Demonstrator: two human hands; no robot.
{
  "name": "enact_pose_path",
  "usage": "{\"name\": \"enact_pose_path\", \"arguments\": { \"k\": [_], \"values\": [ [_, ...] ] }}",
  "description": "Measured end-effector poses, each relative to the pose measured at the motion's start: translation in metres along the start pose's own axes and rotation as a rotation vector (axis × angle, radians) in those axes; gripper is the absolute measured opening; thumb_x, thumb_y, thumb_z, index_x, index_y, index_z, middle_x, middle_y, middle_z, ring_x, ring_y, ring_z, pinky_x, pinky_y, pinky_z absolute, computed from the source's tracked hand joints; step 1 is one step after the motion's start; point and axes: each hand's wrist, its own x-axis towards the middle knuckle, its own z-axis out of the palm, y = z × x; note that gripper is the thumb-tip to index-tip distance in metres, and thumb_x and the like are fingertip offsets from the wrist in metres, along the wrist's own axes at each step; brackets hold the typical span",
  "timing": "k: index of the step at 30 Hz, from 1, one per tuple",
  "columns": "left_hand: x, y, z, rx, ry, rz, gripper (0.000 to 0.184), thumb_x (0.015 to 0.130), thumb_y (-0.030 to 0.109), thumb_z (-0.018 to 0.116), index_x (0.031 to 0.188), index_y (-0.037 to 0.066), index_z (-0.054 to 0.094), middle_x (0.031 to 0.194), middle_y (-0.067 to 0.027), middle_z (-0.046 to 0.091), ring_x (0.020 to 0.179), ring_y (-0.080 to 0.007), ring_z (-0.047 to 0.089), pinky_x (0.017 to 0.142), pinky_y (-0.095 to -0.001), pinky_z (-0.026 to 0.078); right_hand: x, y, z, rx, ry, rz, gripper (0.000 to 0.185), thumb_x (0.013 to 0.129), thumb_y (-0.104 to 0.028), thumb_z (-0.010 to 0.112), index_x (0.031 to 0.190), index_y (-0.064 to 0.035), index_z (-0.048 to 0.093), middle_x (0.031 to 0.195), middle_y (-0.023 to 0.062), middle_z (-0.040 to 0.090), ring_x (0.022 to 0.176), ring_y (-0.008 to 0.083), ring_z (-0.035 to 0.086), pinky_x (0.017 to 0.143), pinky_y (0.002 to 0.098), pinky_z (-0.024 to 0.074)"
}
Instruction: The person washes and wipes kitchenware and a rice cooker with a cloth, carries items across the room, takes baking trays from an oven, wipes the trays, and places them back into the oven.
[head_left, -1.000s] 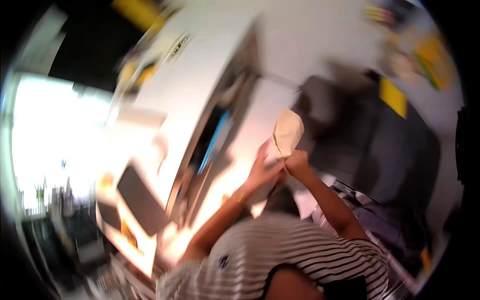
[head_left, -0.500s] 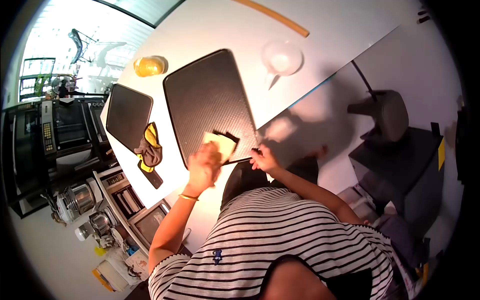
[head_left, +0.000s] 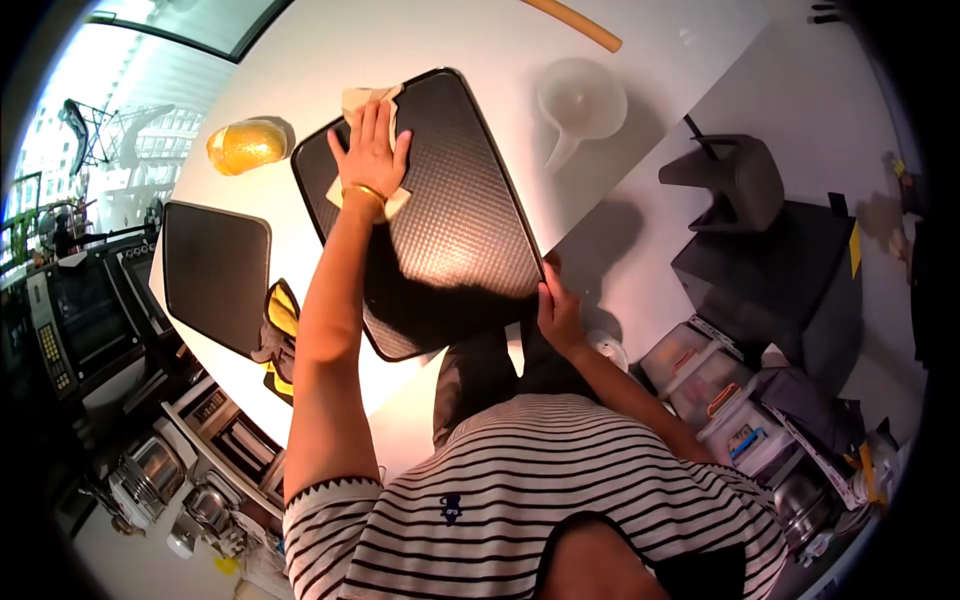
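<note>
A large black textured tray lies at an angle on the white table. Near its far left corner, my left hand lies flat with spread fingers on a crumpled beige cloth, which reaches over the tray's far edge. A bracelet circles that wrist. Lower right, my right hand has its fingers closed on the tray's near right edge.
Left of the tray are a yellow-orange wrapped item, a smaller black tray and grey-yellow gloves. A translucent funnel and a tan stick lie beyond. A dark stool-like object stands right.
One second ago both hands were together at the beige cloth. Since then my left hand has carried it across to the tray's far end, and my right hand has closed on the tray's edge.
</note>
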Motion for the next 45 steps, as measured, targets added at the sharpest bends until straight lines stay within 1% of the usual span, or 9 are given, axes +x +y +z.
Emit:
{"name": "enact_pose_path", "arguments": {
  "k": [3,7,8,10,11,13,20,29,45],
  "values": [
    [-0.038,0.063,0.023,0.225,0.158,0.043,0.063,0.090,0.049,0.029,0.139,0.009,0.028,0.148,-0.0071,0.019,0.137,-0.0222,0.014,0.104,-0.0603,0.008,-0.001,0.003,0.006,-0.004,-0.039,0.082,0.032,0.089,-0.006,0.044,0.119,0.0032,0.050,0.101,0.0250,0.059,0.089,0.0362,0.060,0.074,0.0354,0.0469],
    [-0.132,0.134,-0.014,0.049,-0.378,0.364,0.068,0.089,0.055,0.024,0.141,0.011,0.022,0.148,-0.0056,0.019,0.137,-0.0209,0.015,0.105,-0.0559,0.012,0.002,-0.009,0.007,0.170,-0.044,0.186,0.039,0.086,-0.003,0.046,0.125,-0.0013,0.047,0.068,0.0225,0.055,0.065,0.0364,0.057,0.069,0.0361,0.0451],
    [-0.110,0.111,-0.004,0.785,-0.075,0.395,0.067,0.090,0.054,0.023,0.141,0.012,0.021,0.148,-0.0049,0.019,0.136,-0.0206,0.015,0.105,-0.0554,0.013,0.004,-0.007,0.009,0.169,-0.011,0.146,0.040,0.085,-0.002,0.046,0.126,-0.0015,0.046,0.062,0.0203,0.052,0.057,0.0348,0.054,0.064,0.0360,0.0440],
    [-0.043,0.046,0.012,0.851,0.232,0.236,0.063,0.091,0.052,0.022,0.141,0.013,0.023,0.147,-0.0041,0.021,0.134,-0.0209,0.020,0.103,-0.0568,0.016,0.001,-0.011,0.007,0.164,0.020,0.119,0.041,0.085,-0.002,0.046,0.126,-0.0018,0.046,0.057,0.0181,0.050,0.050,0.0332,0.052,0.058,0.0358,0.0429],
    [-0.011,0.021,0.016,0.202,0.185,0.073,0.060,0.092,0.050,0.023,0.139,0.013,0.027,0.146,-0.0041,0.023,0.133,-0.0214,0.024,0.100,-0.0588,0.020,0.003,-0.013,0.005,0.151,-0.020,0.173,0.042,0.085,-0.002,0.046,0.127,-0.0020,0.046,0.057,0.0181,0.051,0.049,0.0329,0.052,0.059,0.0369,0.0425],
    [-0.008,0.039,0.013,0.188,0.116,-0.008,0.062,0.091,0.050,0.026,0.138,0.011,0.029,0.146,-0.0070,0.021,0.134,-0.0239,0.020,0.101,-0.0600,0.017,0.007,-0.010,0.005,0.145,-0.058,0.210,0.042,0.085,-0.003,0.046,0.127,-0.0023,0.045,0.058,0.0181,0.051,0.049,0.0327,0.051,0.061,0.0380,0.0421],
    [-0.139,0.123,-0.015,-0.208,-0.234,0.247,0.061,0.087,0.042,0.042,0.137,0.008,0.031,0.147,-0.0112,0.019,0.137,-0.0257,0.013,0.103,-0.0613,0.011,0.002,-0.001,0.008,-0.007,-0.048,0.044,0.042,0.083,-0.009,0.047,0.124,0.0002,0.047,0.094,0.0276,0.053,0.098,0.0422,0.047,0.097,0.0513,0.0290],
    [-0.252,0.083,-0.037,-0.106,-0.275,-0.482,0.074,0.087,0.045,0.043,0.133,-0.009,0.024,0.142,-0.0292,0.014,0.133,-0.0414,0.012,0.106,-0.0525,0.011,0.188,-0.073,0.057,-0.459,-0.164,-0.141,0.059,0.084,-0.026,0.052,0.129,0.0069,0.034,0.138,0.0218,0.029,0.127,0.0349,0.028,0.099,0.0524,0.0265],
    [0.021,0.009,0.021,0.032,0.232,-0.468,0.072,0.089,0.050,0.032,0.131,-0.009,0.030,0.137,-0.0327,0.023,0.130,-0.0431,0.021,0.108,-0.0450,0.014,0.202,-0.041,0.073,-0.440,-0.453,-0.296,0.055,0.086,-0.026,0.051,0.131,0.0006,0.036,0.144,0.0194,0.020,0.134,0.0319,0.019,0.105,0.0516,0.0215]
  ]
}}
